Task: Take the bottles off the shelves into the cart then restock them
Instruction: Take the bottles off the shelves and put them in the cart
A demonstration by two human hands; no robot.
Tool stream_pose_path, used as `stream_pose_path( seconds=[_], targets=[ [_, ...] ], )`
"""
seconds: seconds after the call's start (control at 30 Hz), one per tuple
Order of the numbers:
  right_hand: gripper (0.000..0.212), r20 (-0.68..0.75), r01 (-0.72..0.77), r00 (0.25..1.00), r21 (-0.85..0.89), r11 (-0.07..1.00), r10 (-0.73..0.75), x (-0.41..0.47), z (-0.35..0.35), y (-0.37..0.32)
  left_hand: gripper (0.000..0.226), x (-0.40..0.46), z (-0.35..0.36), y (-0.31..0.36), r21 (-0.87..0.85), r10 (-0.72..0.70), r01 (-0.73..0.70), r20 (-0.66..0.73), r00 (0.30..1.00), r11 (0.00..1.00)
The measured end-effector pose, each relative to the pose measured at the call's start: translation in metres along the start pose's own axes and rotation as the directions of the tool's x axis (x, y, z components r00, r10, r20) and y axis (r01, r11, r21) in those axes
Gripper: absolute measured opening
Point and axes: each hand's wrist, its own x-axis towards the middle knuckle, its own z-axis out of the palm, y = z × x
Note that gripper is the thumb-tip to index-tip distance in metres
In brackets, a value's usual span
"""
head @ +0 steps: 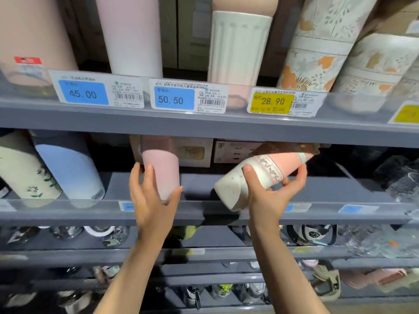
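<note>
1. My right hand is wrapped around the tilted bottle, thumb across its white lower body and fingers curled underneath near the patterned band. The base points down over the shelf lip and the cap end leans back under the upper shelf. I judge the grip firm enough, but it sits low on the body, so I'd keep the wrist steady.
2. My left hand cups the pink bottle, which stands upright on the middle shelf, thumb on one side and fingers on the other. I can't tell how hard it presses.
3. Whichever way this goes, I'd bring the tilted bottle upright before its base meets the shelf, clearing the lip first.
4. I'd keep the two bottles apart; they are near each other now, and a knock could topple the pink one.
5. The boxes behind limit depth, so I wouldn't push far.
6. No cart is in view.
</note>
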Motion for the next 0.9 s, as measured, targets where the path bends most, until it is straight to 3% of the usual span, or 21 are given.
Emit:
stream_pose_path(
  seconds=[0.17, 0.3, 0.4, 0.5, 0.67, 0.9],
  targets=[
    [0.101, -0.062, 0.032, 0.998, 0.030, 0.999, -0.030, 0.020, -0.008, 0.007, 0.061, -0.025, 0.010, 0.010, 0.144, 0.360, -0.347, -0.081, 0.929, 0.927],
    [0.106, -0.113, 0.061, 0.992, -0.025, 0.998, -0.064, 0.043, -0.019, 0.016, 0.050, -0.038, 0.041, 0.033, 0.203, 0.536, -0.550, 0.121, 0.835, 0.810],
    [0.109, -0.143, 0.089, 0.984, -0.128, 0.988, -0.107, 0.059, -0.030, 0.020, 0.048, -0.044, 0.063, 0.038, 0.261, 0.497, -0.560, 0.271, 0.824, 0.786],
    [0.112, -0.105, 0.127, 0.983, -0.219, 0.967, -0.153, 0.074, -0.047, 0.025, 0.044, -0.051, 0.077, 0.028, 0.381, 0.478, -0.579, 0.330, 0.814, 0.721],
    [0.112, -0.016, 0.223, 0.967, -0.426, 0.877, -0.253, 0.081, -0.065, 0.034, 0.042, -0.050, 0.084, 0.021, 0.455, 0.513, -0.587, 0.289, 0.809, 0.670],
    [0.097, 0.126, 0.410, 0.901, -0.562, 0.719, -0.415, 0.089, -0.082, 0.039, 0.041, -0.051, 0.087, 0.022, 0.485, 0.551, -0.595, 0.249, 0.797, 0.641]
  ],
)
